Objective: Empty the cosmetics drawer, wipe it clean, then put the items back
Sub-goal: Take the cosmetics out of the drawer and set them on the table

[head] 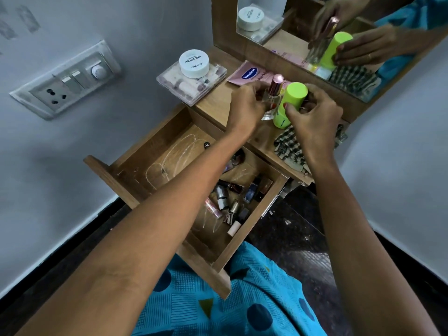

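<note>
upper centre, the left hand (244, 110) curled its fingers round a perfume bottle (275, 89), the right hand (314, 117) round a green bottle (292, 98), likely clearing the drawer (167, 154).

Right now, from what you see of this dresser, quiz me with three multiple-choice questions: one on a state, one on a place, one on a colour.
1. The drawer is: A shut; B open and bare; C open with cosmetics in it.
2. The white jar sits: A on the clear plastic box; B on the floor; C in the drawer.
3. The bottle in the right hand is: A red; B lime green; C black.

Answers:
1 C, cosmetics lie in the pulled-out drawer.
2 A, the jar rests on the box's lid.
3 B, the hand grips a lime green bottle.
</note>
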`<action>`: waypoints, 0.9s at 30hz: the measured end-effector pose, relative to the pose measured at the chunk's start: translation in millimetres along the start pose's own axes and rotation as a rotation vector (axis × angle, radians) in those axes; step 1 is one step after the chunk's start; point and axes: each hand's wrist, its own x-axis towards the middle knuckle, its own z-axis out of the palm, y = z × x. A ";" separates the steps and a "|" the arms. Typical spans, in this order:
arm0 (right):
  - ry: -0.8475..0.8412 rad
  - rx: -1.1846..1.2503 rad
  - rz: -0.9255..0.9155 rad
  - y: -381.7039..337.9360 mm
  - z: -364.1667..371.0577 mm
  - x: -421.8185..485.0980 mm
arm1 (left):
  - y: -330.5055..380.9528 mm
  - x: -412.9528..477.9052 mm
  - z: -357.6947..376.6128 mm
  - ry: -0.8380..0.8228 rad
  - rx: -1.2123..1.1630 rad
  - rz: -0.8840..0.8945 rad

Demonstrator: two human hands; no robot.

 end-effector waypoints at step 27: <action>-0.048 0.063 -0.061 3.6 23.5 -56.9 | -58.1 -45.2 -54.5 0.134 -0.025 -0.126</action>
